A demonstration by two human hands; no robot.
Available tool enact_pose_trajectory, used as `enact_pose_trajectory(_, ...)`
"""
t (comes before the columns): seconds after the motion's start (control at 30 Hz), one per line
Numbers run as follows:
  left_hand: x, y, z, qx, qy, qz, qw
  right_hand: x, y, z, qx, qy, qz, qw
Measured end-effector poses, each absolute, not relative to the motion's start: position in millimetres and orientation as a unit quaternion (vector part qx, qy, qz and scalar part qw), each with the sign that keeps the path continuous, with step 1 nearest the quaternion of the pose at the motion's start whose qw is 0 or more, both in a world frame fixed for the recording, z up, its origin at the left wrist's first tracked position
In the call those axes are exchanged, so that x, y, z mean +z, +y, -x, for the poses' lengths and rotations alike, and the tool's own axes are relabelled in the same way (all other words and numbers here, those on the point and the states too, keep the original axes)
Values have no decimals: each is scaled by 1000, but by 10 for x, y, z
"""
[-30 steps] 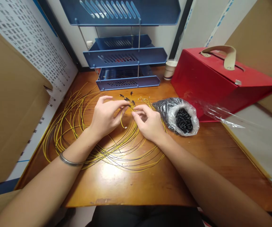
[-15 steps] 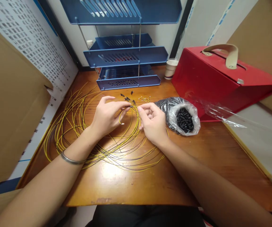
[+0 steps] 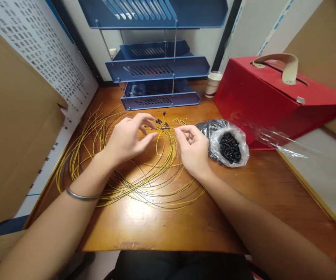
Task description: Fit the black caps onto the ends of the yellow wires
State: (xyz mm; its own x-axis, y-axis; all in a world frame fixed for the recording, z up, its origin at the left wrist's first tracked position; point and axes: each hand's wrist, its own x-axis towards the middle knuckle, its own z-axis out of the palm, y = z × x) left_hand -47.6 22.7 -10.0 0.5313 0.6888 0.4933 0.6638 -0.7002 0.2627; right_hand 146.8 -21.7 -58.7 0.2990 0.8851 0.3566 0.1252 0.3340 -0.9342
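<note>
A loose coil of thin yellow wires lies on the wooden table. Several of the wire ends carry small black caps, and these lie between my two hands. My left hand hovers over the coil with its fingers apart, holding nothing, its thumb and forefinger close to the capped ends. My right hand is curled, thumb and forefinger pinched on a yellow wire just beside a black cap. A clear plastic bag of small black caps sits open just right of my right hand.
A red box with a tan handle stands at the right, with clear plastic film in front of it. Blue stacked letter trays and a paper cup are at the back. Cardboard walls in the left.
My left hand has let go of the wire it pinched and spread its fingers. The looped wire end now lies on the coil. My right hand has shifted slightly right.
</note>
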Motion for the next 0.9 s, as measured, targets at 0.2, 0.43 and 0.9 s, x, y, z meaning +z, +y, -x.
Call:
enact_pose_trajectory(0.2, 90, 361, 930, -19, 462, -847, 262, -594, -202, -1477, 275, -495, 506, 651)
enact_pose_trajectory(0.43, -54, 442, 1066, -76, 448, -836, 309, -608, -195, -1491, 277, -494, 520, 640)
enact_pose_trajectory(0.9, 73, 419, 1055, -73, 439, -839, 313, -682, -107, -1519, 329, -448, 532, 639)
